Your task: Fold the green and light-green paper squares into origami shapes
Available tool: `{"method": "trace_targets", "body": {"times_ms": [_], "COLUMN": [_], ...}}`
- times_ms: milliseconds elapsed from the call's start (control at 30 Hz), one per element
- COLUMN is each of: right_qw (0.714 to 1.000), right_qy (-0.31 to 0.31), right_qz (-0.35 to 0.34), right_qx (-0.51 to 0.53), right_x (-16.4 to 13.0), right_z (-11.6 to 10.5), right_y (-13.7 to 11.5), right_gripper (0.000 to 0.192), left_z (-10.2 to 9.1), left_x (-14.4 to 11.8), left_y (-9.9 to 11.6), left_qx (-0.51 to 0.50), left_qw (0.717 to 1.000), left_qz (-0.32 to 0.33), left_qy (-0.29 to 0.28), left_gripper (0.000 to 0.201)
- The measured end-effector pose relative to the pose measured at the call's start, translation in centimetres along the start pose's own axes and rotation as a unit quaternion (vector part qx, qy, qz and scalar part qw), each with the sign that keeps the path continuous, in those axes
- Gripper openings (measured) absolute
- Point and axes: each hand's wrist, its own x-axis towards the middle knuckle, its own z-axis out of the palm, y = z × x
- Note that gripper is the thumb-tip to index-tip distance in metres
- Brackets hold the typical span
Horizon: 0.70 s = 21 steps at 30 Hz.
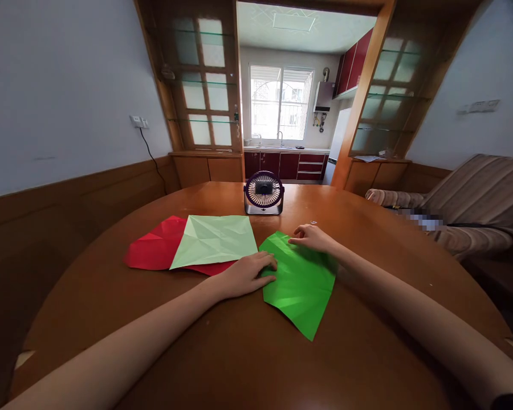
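Presently, the bright green paper sheet [299, 285] lies flat on the brown counter [239, 353], just in front of the small desk fan [264, 193]. The left hand [248, 273] rests palm-down on its near left edge, fingers loosely spread, gripping nothing. The right hand [311, 237] presses fingertips on its far corner. A pale green sheet [216, 239] overlaps a red sheet [154, 247], left of the fan.

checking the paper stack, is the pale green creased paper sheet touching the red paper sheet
Touching. The head view shows the pale green creased paper sheet lying flat over the red paper sheet, covering its right part, with red showing at the left and along the lower edge.
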Motion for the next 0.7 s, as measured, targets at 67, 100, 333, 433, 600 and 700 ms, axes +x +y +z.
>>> {"method": "trace_targets", "body": {"times_ms": [67, 100, 333, 433, 600, 700], "right_qw": [0.998, 0.995, 0.981, 0.977, 0.977, 0.98], "right_qy": [-0.025, -0.034, -0.066, -0.065, -0.05, -0.029], "right_qz": [0.043, 0.059, 0.083, 0.056, 0.007, -0.049], "right_qx": [0.046, 0.066, 0.16, 0.196, 0.206, 0.19], "right_x": [0.4, 0.6, 0.5, 0.2, -0.5, -1.2], "right_z": [-0.1, -0.2, -0.3, 0.0, 0.7, 1.0], "right_y": [-0.1, -0.2, 0.5, 1.3, 2.3, 2.4], "right_gripper": [0.032, 0.031, 0.028, 0.026, 0.029, 0.03], "left_z": [0.0, 0.0, -0.3, -0.5, -0.3, 0.0], "left_x": [0.0, -0.1, -0.3, -0.3, -0.2, -0.2], "left_y": [-0.1, -0.1, -0.6, -0.4, -0.4, -0.5], "left_qx": [0.001, 0.002, 0.024, 0.026, 0.029, 0.043], "left_qw": [1.0, 1.0, 0.998, 0.998, 0.998, 0.998], "left_qz": [0.011, 0.017, 0.038, 0.032, 0.034, 0.031], "left_qy": [-0.016, -0.023, -0.048, -0.054, -0.045, -0.032], "left_gripper": [0.027, 0.029, 0.036, 0.039, 0.03, 0.024]}}
